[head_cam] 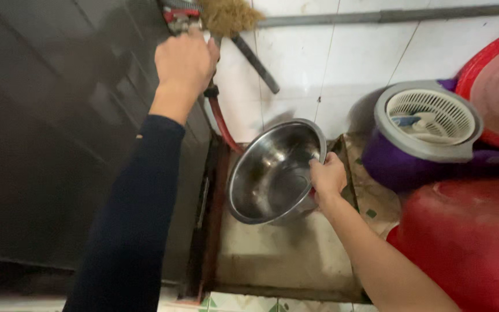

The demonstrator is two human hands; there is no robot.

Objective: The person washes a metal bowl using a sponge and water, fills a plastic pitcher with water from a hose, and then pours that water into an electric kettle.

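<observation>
While your right hand (327,176) grips the rim of the steel bowl (272,173), your left hand (186,60) is raised high against the wall, closed around the tap (177,14) at the top of the view. The bowl sits to the left of your right hand, tilted so its open mouth faces you and its shiny inside shows. Your right thumb lies over the near edge of the rim, and the other fingers wrap behind it, so the hand is pinching the bowl's right side. The bowl hangs over the low, stained washing basin floor (284,260), lower than the tap and to its right. A red hose (220,121) runs down from below your left hand and passes behind the bowl's upper left rim. Your left arm wears a dark sleeve (134,219); your right forearm is bare. Whether the left fingers are turning the tap or only holding it, you cannot tell from here. Just right of your right hand stands a purple mop bucket with a grey spinner basket (425,118), and red plastic tubs (475,231) crowd the right edge. White wall tiles (347,63) fill the background.
</observation>
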